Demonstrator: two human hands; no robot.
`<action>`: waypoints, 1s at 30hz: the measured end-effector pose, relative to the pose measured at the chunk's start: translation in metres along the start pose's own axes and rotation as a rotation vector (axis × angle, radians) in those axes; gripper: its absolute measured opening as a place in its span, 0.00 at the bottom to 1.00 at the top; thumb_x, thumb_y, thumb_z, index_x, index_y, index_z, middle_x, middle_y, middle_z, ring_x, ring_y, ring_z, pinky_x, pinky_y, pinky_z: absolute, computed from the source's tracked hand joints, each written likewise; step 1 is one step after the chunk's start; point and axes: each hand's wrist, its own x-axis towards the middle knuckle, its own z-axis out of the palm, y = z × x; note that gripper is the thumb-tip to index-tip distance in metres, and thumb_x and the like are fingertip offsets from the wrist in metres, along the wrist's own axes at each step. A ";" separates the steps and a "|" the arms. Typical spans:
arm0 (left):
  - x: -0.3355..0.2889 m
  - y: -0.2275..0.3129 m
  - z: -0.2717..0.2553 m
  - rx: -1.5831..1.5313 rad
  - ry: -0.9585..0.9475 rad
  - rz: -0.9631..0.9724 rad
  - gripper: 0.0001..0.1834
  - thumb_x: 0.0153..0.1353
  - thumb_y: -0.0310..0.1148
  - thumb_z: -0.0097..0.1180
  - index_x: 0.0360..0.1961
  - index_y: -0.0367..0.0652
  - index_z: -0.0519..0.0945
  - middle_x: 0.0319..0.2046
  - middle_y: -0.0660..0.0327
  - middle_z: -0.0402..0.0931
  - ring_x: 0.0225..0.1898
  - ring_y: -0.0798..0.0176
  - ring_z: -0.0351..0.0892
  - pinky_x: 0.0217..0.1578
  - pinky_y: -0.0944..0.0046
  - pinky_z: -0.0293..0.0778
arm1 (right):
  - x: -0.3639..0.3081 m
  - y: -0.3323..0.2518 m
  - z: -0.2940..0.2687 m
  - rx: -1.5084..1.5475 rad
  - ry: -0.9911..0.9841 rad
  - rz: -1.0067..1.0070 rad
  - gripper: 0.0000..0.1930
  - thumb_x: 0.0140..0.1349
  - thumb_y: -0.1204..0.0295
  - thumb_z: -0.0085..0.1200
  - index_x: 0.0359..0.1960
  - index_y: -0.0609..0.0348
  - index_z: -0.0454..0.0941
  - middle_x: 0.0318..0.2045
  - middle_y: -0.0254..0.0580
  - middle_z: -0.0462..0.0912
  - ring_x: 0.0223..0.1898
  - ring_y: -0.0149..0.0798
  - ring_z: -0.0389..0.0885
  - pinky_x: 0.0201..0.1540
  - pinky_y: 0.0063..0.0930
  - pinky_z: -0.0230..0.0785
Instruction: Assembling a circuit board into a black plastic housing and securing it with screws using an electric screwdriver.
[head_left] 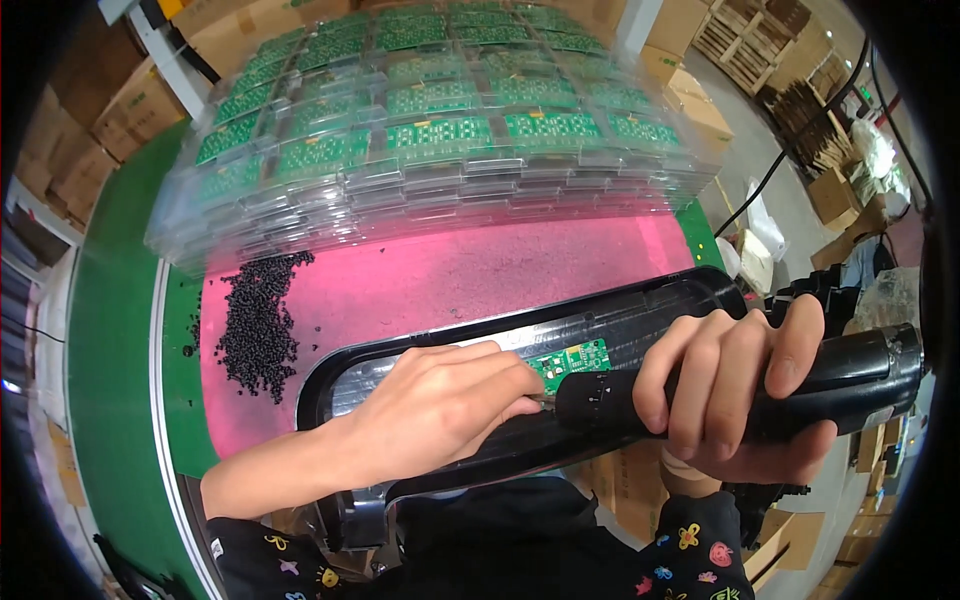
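A black plastic shell (pixel 440 349) with raised rims lies across the near side of the work surface. Inside it sits a small green circuit board (pixel 590 356), partly covered by my hands. My right hand (pixel 735 385) is wrapped round a black electric screwdriver (pixel 850 375), held nearly level with its nose pointing left, over the shell. At the screwdriver's tip, my left hand (pixel 440 405) is closed in a pinch beside the board. Whatever its fingertips hold is hidden or too small to make out.
A pile of small black parts (pixel 258 325) lies on the pink mat (pixel 480 265), left of the shell. Behind, stacked clear plastic trays (pixel 440 185) hold several green boards. Cardboard boxes (pixel 835 195) stand on the floor at right. A dark cable (pixel 790 150) hangs there too.
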 end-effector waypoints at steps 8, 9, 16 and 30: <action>-0.001 -0.003 0.001 -0.011 0.159 0.026 0.08 0.54 0.26 0.64 0.33 0.37 0.77 0.27 0.58 0.78 0.29 0.53 0.80 0.26 0.58 0.76 | 0.006 0.006 0.004 0.011 -0.002 -0.012 0.17 0.65 0.54 0.54 0.41 0.50 0.64 0.15 0.28 0.76 0.11 0.27 0.73 0.18 0.25 0.70; -0.002 -0.004 0.000 -0.059 0.113 -0.031 0.09 0.53 0.23 0.66 0.35 0.34 0.80 0.31 0.54 0.82 0.32 0.51 0.82 0.31 0.59 0.78 | 0.006 0.006 0.005 -0.026 0.015 0.008 0.17 0.65 0.54 0.54 0.41 0.50 0.64 0.15 0.28 0.75 0.11 0.28 0.73 0.18 0.25 0.70; -0.007 -0.009 0.000 -0.071 0.084 -0.099 0.08 0.55 0.22 0.65 0.36 0.34 0.81 0.30 0.53 0.82 0.32 0.50 0.83 0.31 0.58 0.79 | 0.002 0.017 -0.001 -0.073 0.003 0.173 0.19 0.65 0.53 0.54 0.41 0.52 0.64 0.15 0.29 0.72 0.12 0.30 0.70 0.21 0.28 0.69; -0.003 0.002 -0.003 0.092 0.165 -0.299 0.07 0.64 0.28 0.57 0.31 0.35 0.75 0.24 0.50 0.74 0.25 0.41 0.75 0.24 0.50 0.71 | -0.010 0.037 -0.006 -0.040 0.025 0.416 0.17 0.57 0.74 0.63 0.42 0.59 0.67 0.22 0.37 0.74 0.26 0.30 0.73 0.33 0.26 0.69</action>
